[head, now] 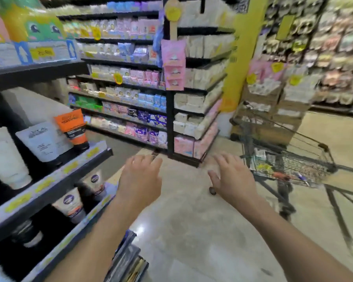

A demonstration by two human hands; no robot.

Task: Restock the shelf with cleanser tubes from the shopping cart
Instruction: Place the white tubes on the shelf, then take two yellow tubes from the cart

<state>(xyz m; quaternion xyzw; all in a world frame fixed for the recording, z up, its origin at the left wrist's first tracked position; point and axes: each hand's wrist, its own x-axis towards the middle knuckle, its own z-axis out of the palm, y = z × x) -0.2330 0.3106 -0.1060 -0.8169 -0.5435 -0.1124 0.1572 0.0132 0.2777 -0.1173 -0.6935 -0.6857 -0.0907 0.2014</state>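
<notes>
Bare hands [186,180] spread, empty.

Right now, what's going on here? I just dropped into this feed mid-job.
A person is restocking a store shelf on their left, where an orange tube and white tubes already stand. Both the left hand and the right hand are open and empty, held out over the floor. The shopping cart, off to the right, holds some items, too blurred to identify. No tube is being carried at this moment.
</notes>
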